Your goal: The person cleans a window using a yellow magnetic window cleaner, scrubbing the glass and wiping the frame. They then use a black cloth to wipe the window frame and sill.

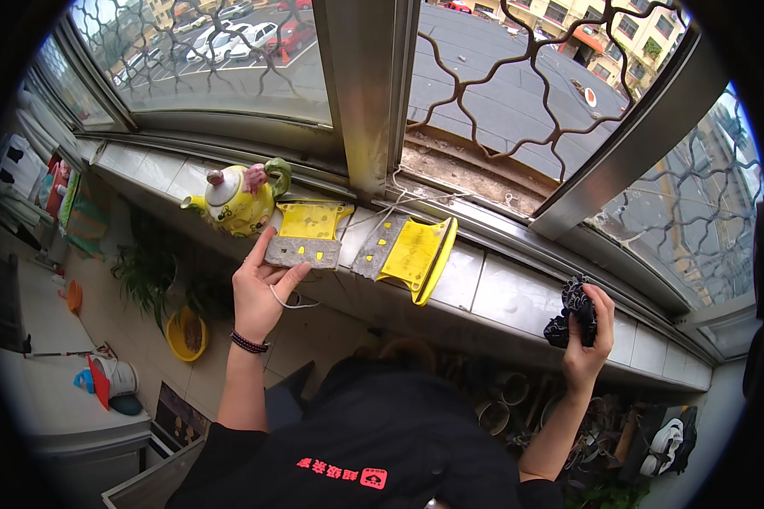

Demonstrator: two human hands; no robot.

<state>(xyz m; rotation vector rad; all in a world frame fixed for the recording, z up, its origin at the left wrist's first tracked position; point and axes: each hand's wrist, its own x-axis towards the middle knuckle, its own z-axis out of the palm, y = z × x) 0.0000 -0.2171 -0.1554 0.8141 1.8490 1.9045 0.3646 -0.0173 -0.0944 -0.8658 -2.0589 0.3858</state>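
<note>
My left hand (pixel 261 286) grips the grey pad edge of a yellow plastic window-cleaner half (pixel 310 221) at the sill; a white cord loops by my thumb. A second yellow half with a grey pad (pixel 410 254) lies on the tiled sill just to its right, and cords run from the pair towards the window frame. Left of them stands a yellow ceramic teapot (pixel 239 200) with a green handle and a pinkish knob. Over the sill at the right, my right hand (pixel 589 324) holds a bunched black patterned cloth (pixel 573 312).
The white tiled sill (pixel 509 289) runs below metal-framed windows. A curved metal grille (pixel 538 44) stands outside the open pane. Below at left are a potted plant (pixel 143 273), a yellow bowl (pixel 186 334) and a white bucket (pixel 116 376); several pots sit beneath the sill at right.
</note>
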